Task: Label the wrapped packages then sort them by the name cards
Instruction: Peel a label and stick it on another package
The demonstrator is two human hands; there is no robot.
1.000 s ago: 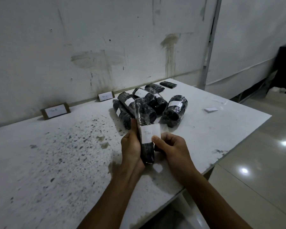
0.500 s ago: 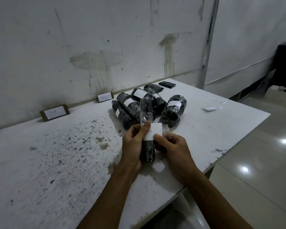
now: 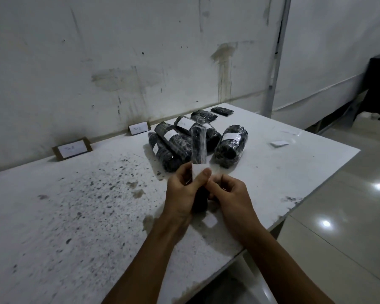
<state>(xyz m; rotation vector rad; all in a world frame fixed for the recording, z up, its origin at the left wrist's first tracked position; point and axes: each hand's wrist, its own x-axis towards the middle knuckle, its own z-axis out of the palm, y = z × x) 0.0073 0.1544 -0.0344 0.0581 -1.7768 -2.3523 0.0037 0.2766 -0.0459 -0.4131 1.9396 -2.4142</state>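
Both hands grasp one wrapped package (image 3: 198, 145) over the stained white bench (image 3: 79, 211): left hand (image 3: 181, 195) wrapping it, right hand (image 3: 230, 194) pinching its label (image 3: 198, 170). Scuffed wall (image 3: 119, 51) behind.

A white table (image 3: 283, 172), speckled with dark spots toward its left, stands against a stained white wall (image 3: 119, 51). A grey metal post (image 3: 276, 62) rises behind its far right corner. Glossy floor tiles (image 3: 349, 216) reflect ceiling lights beyond its right edge.
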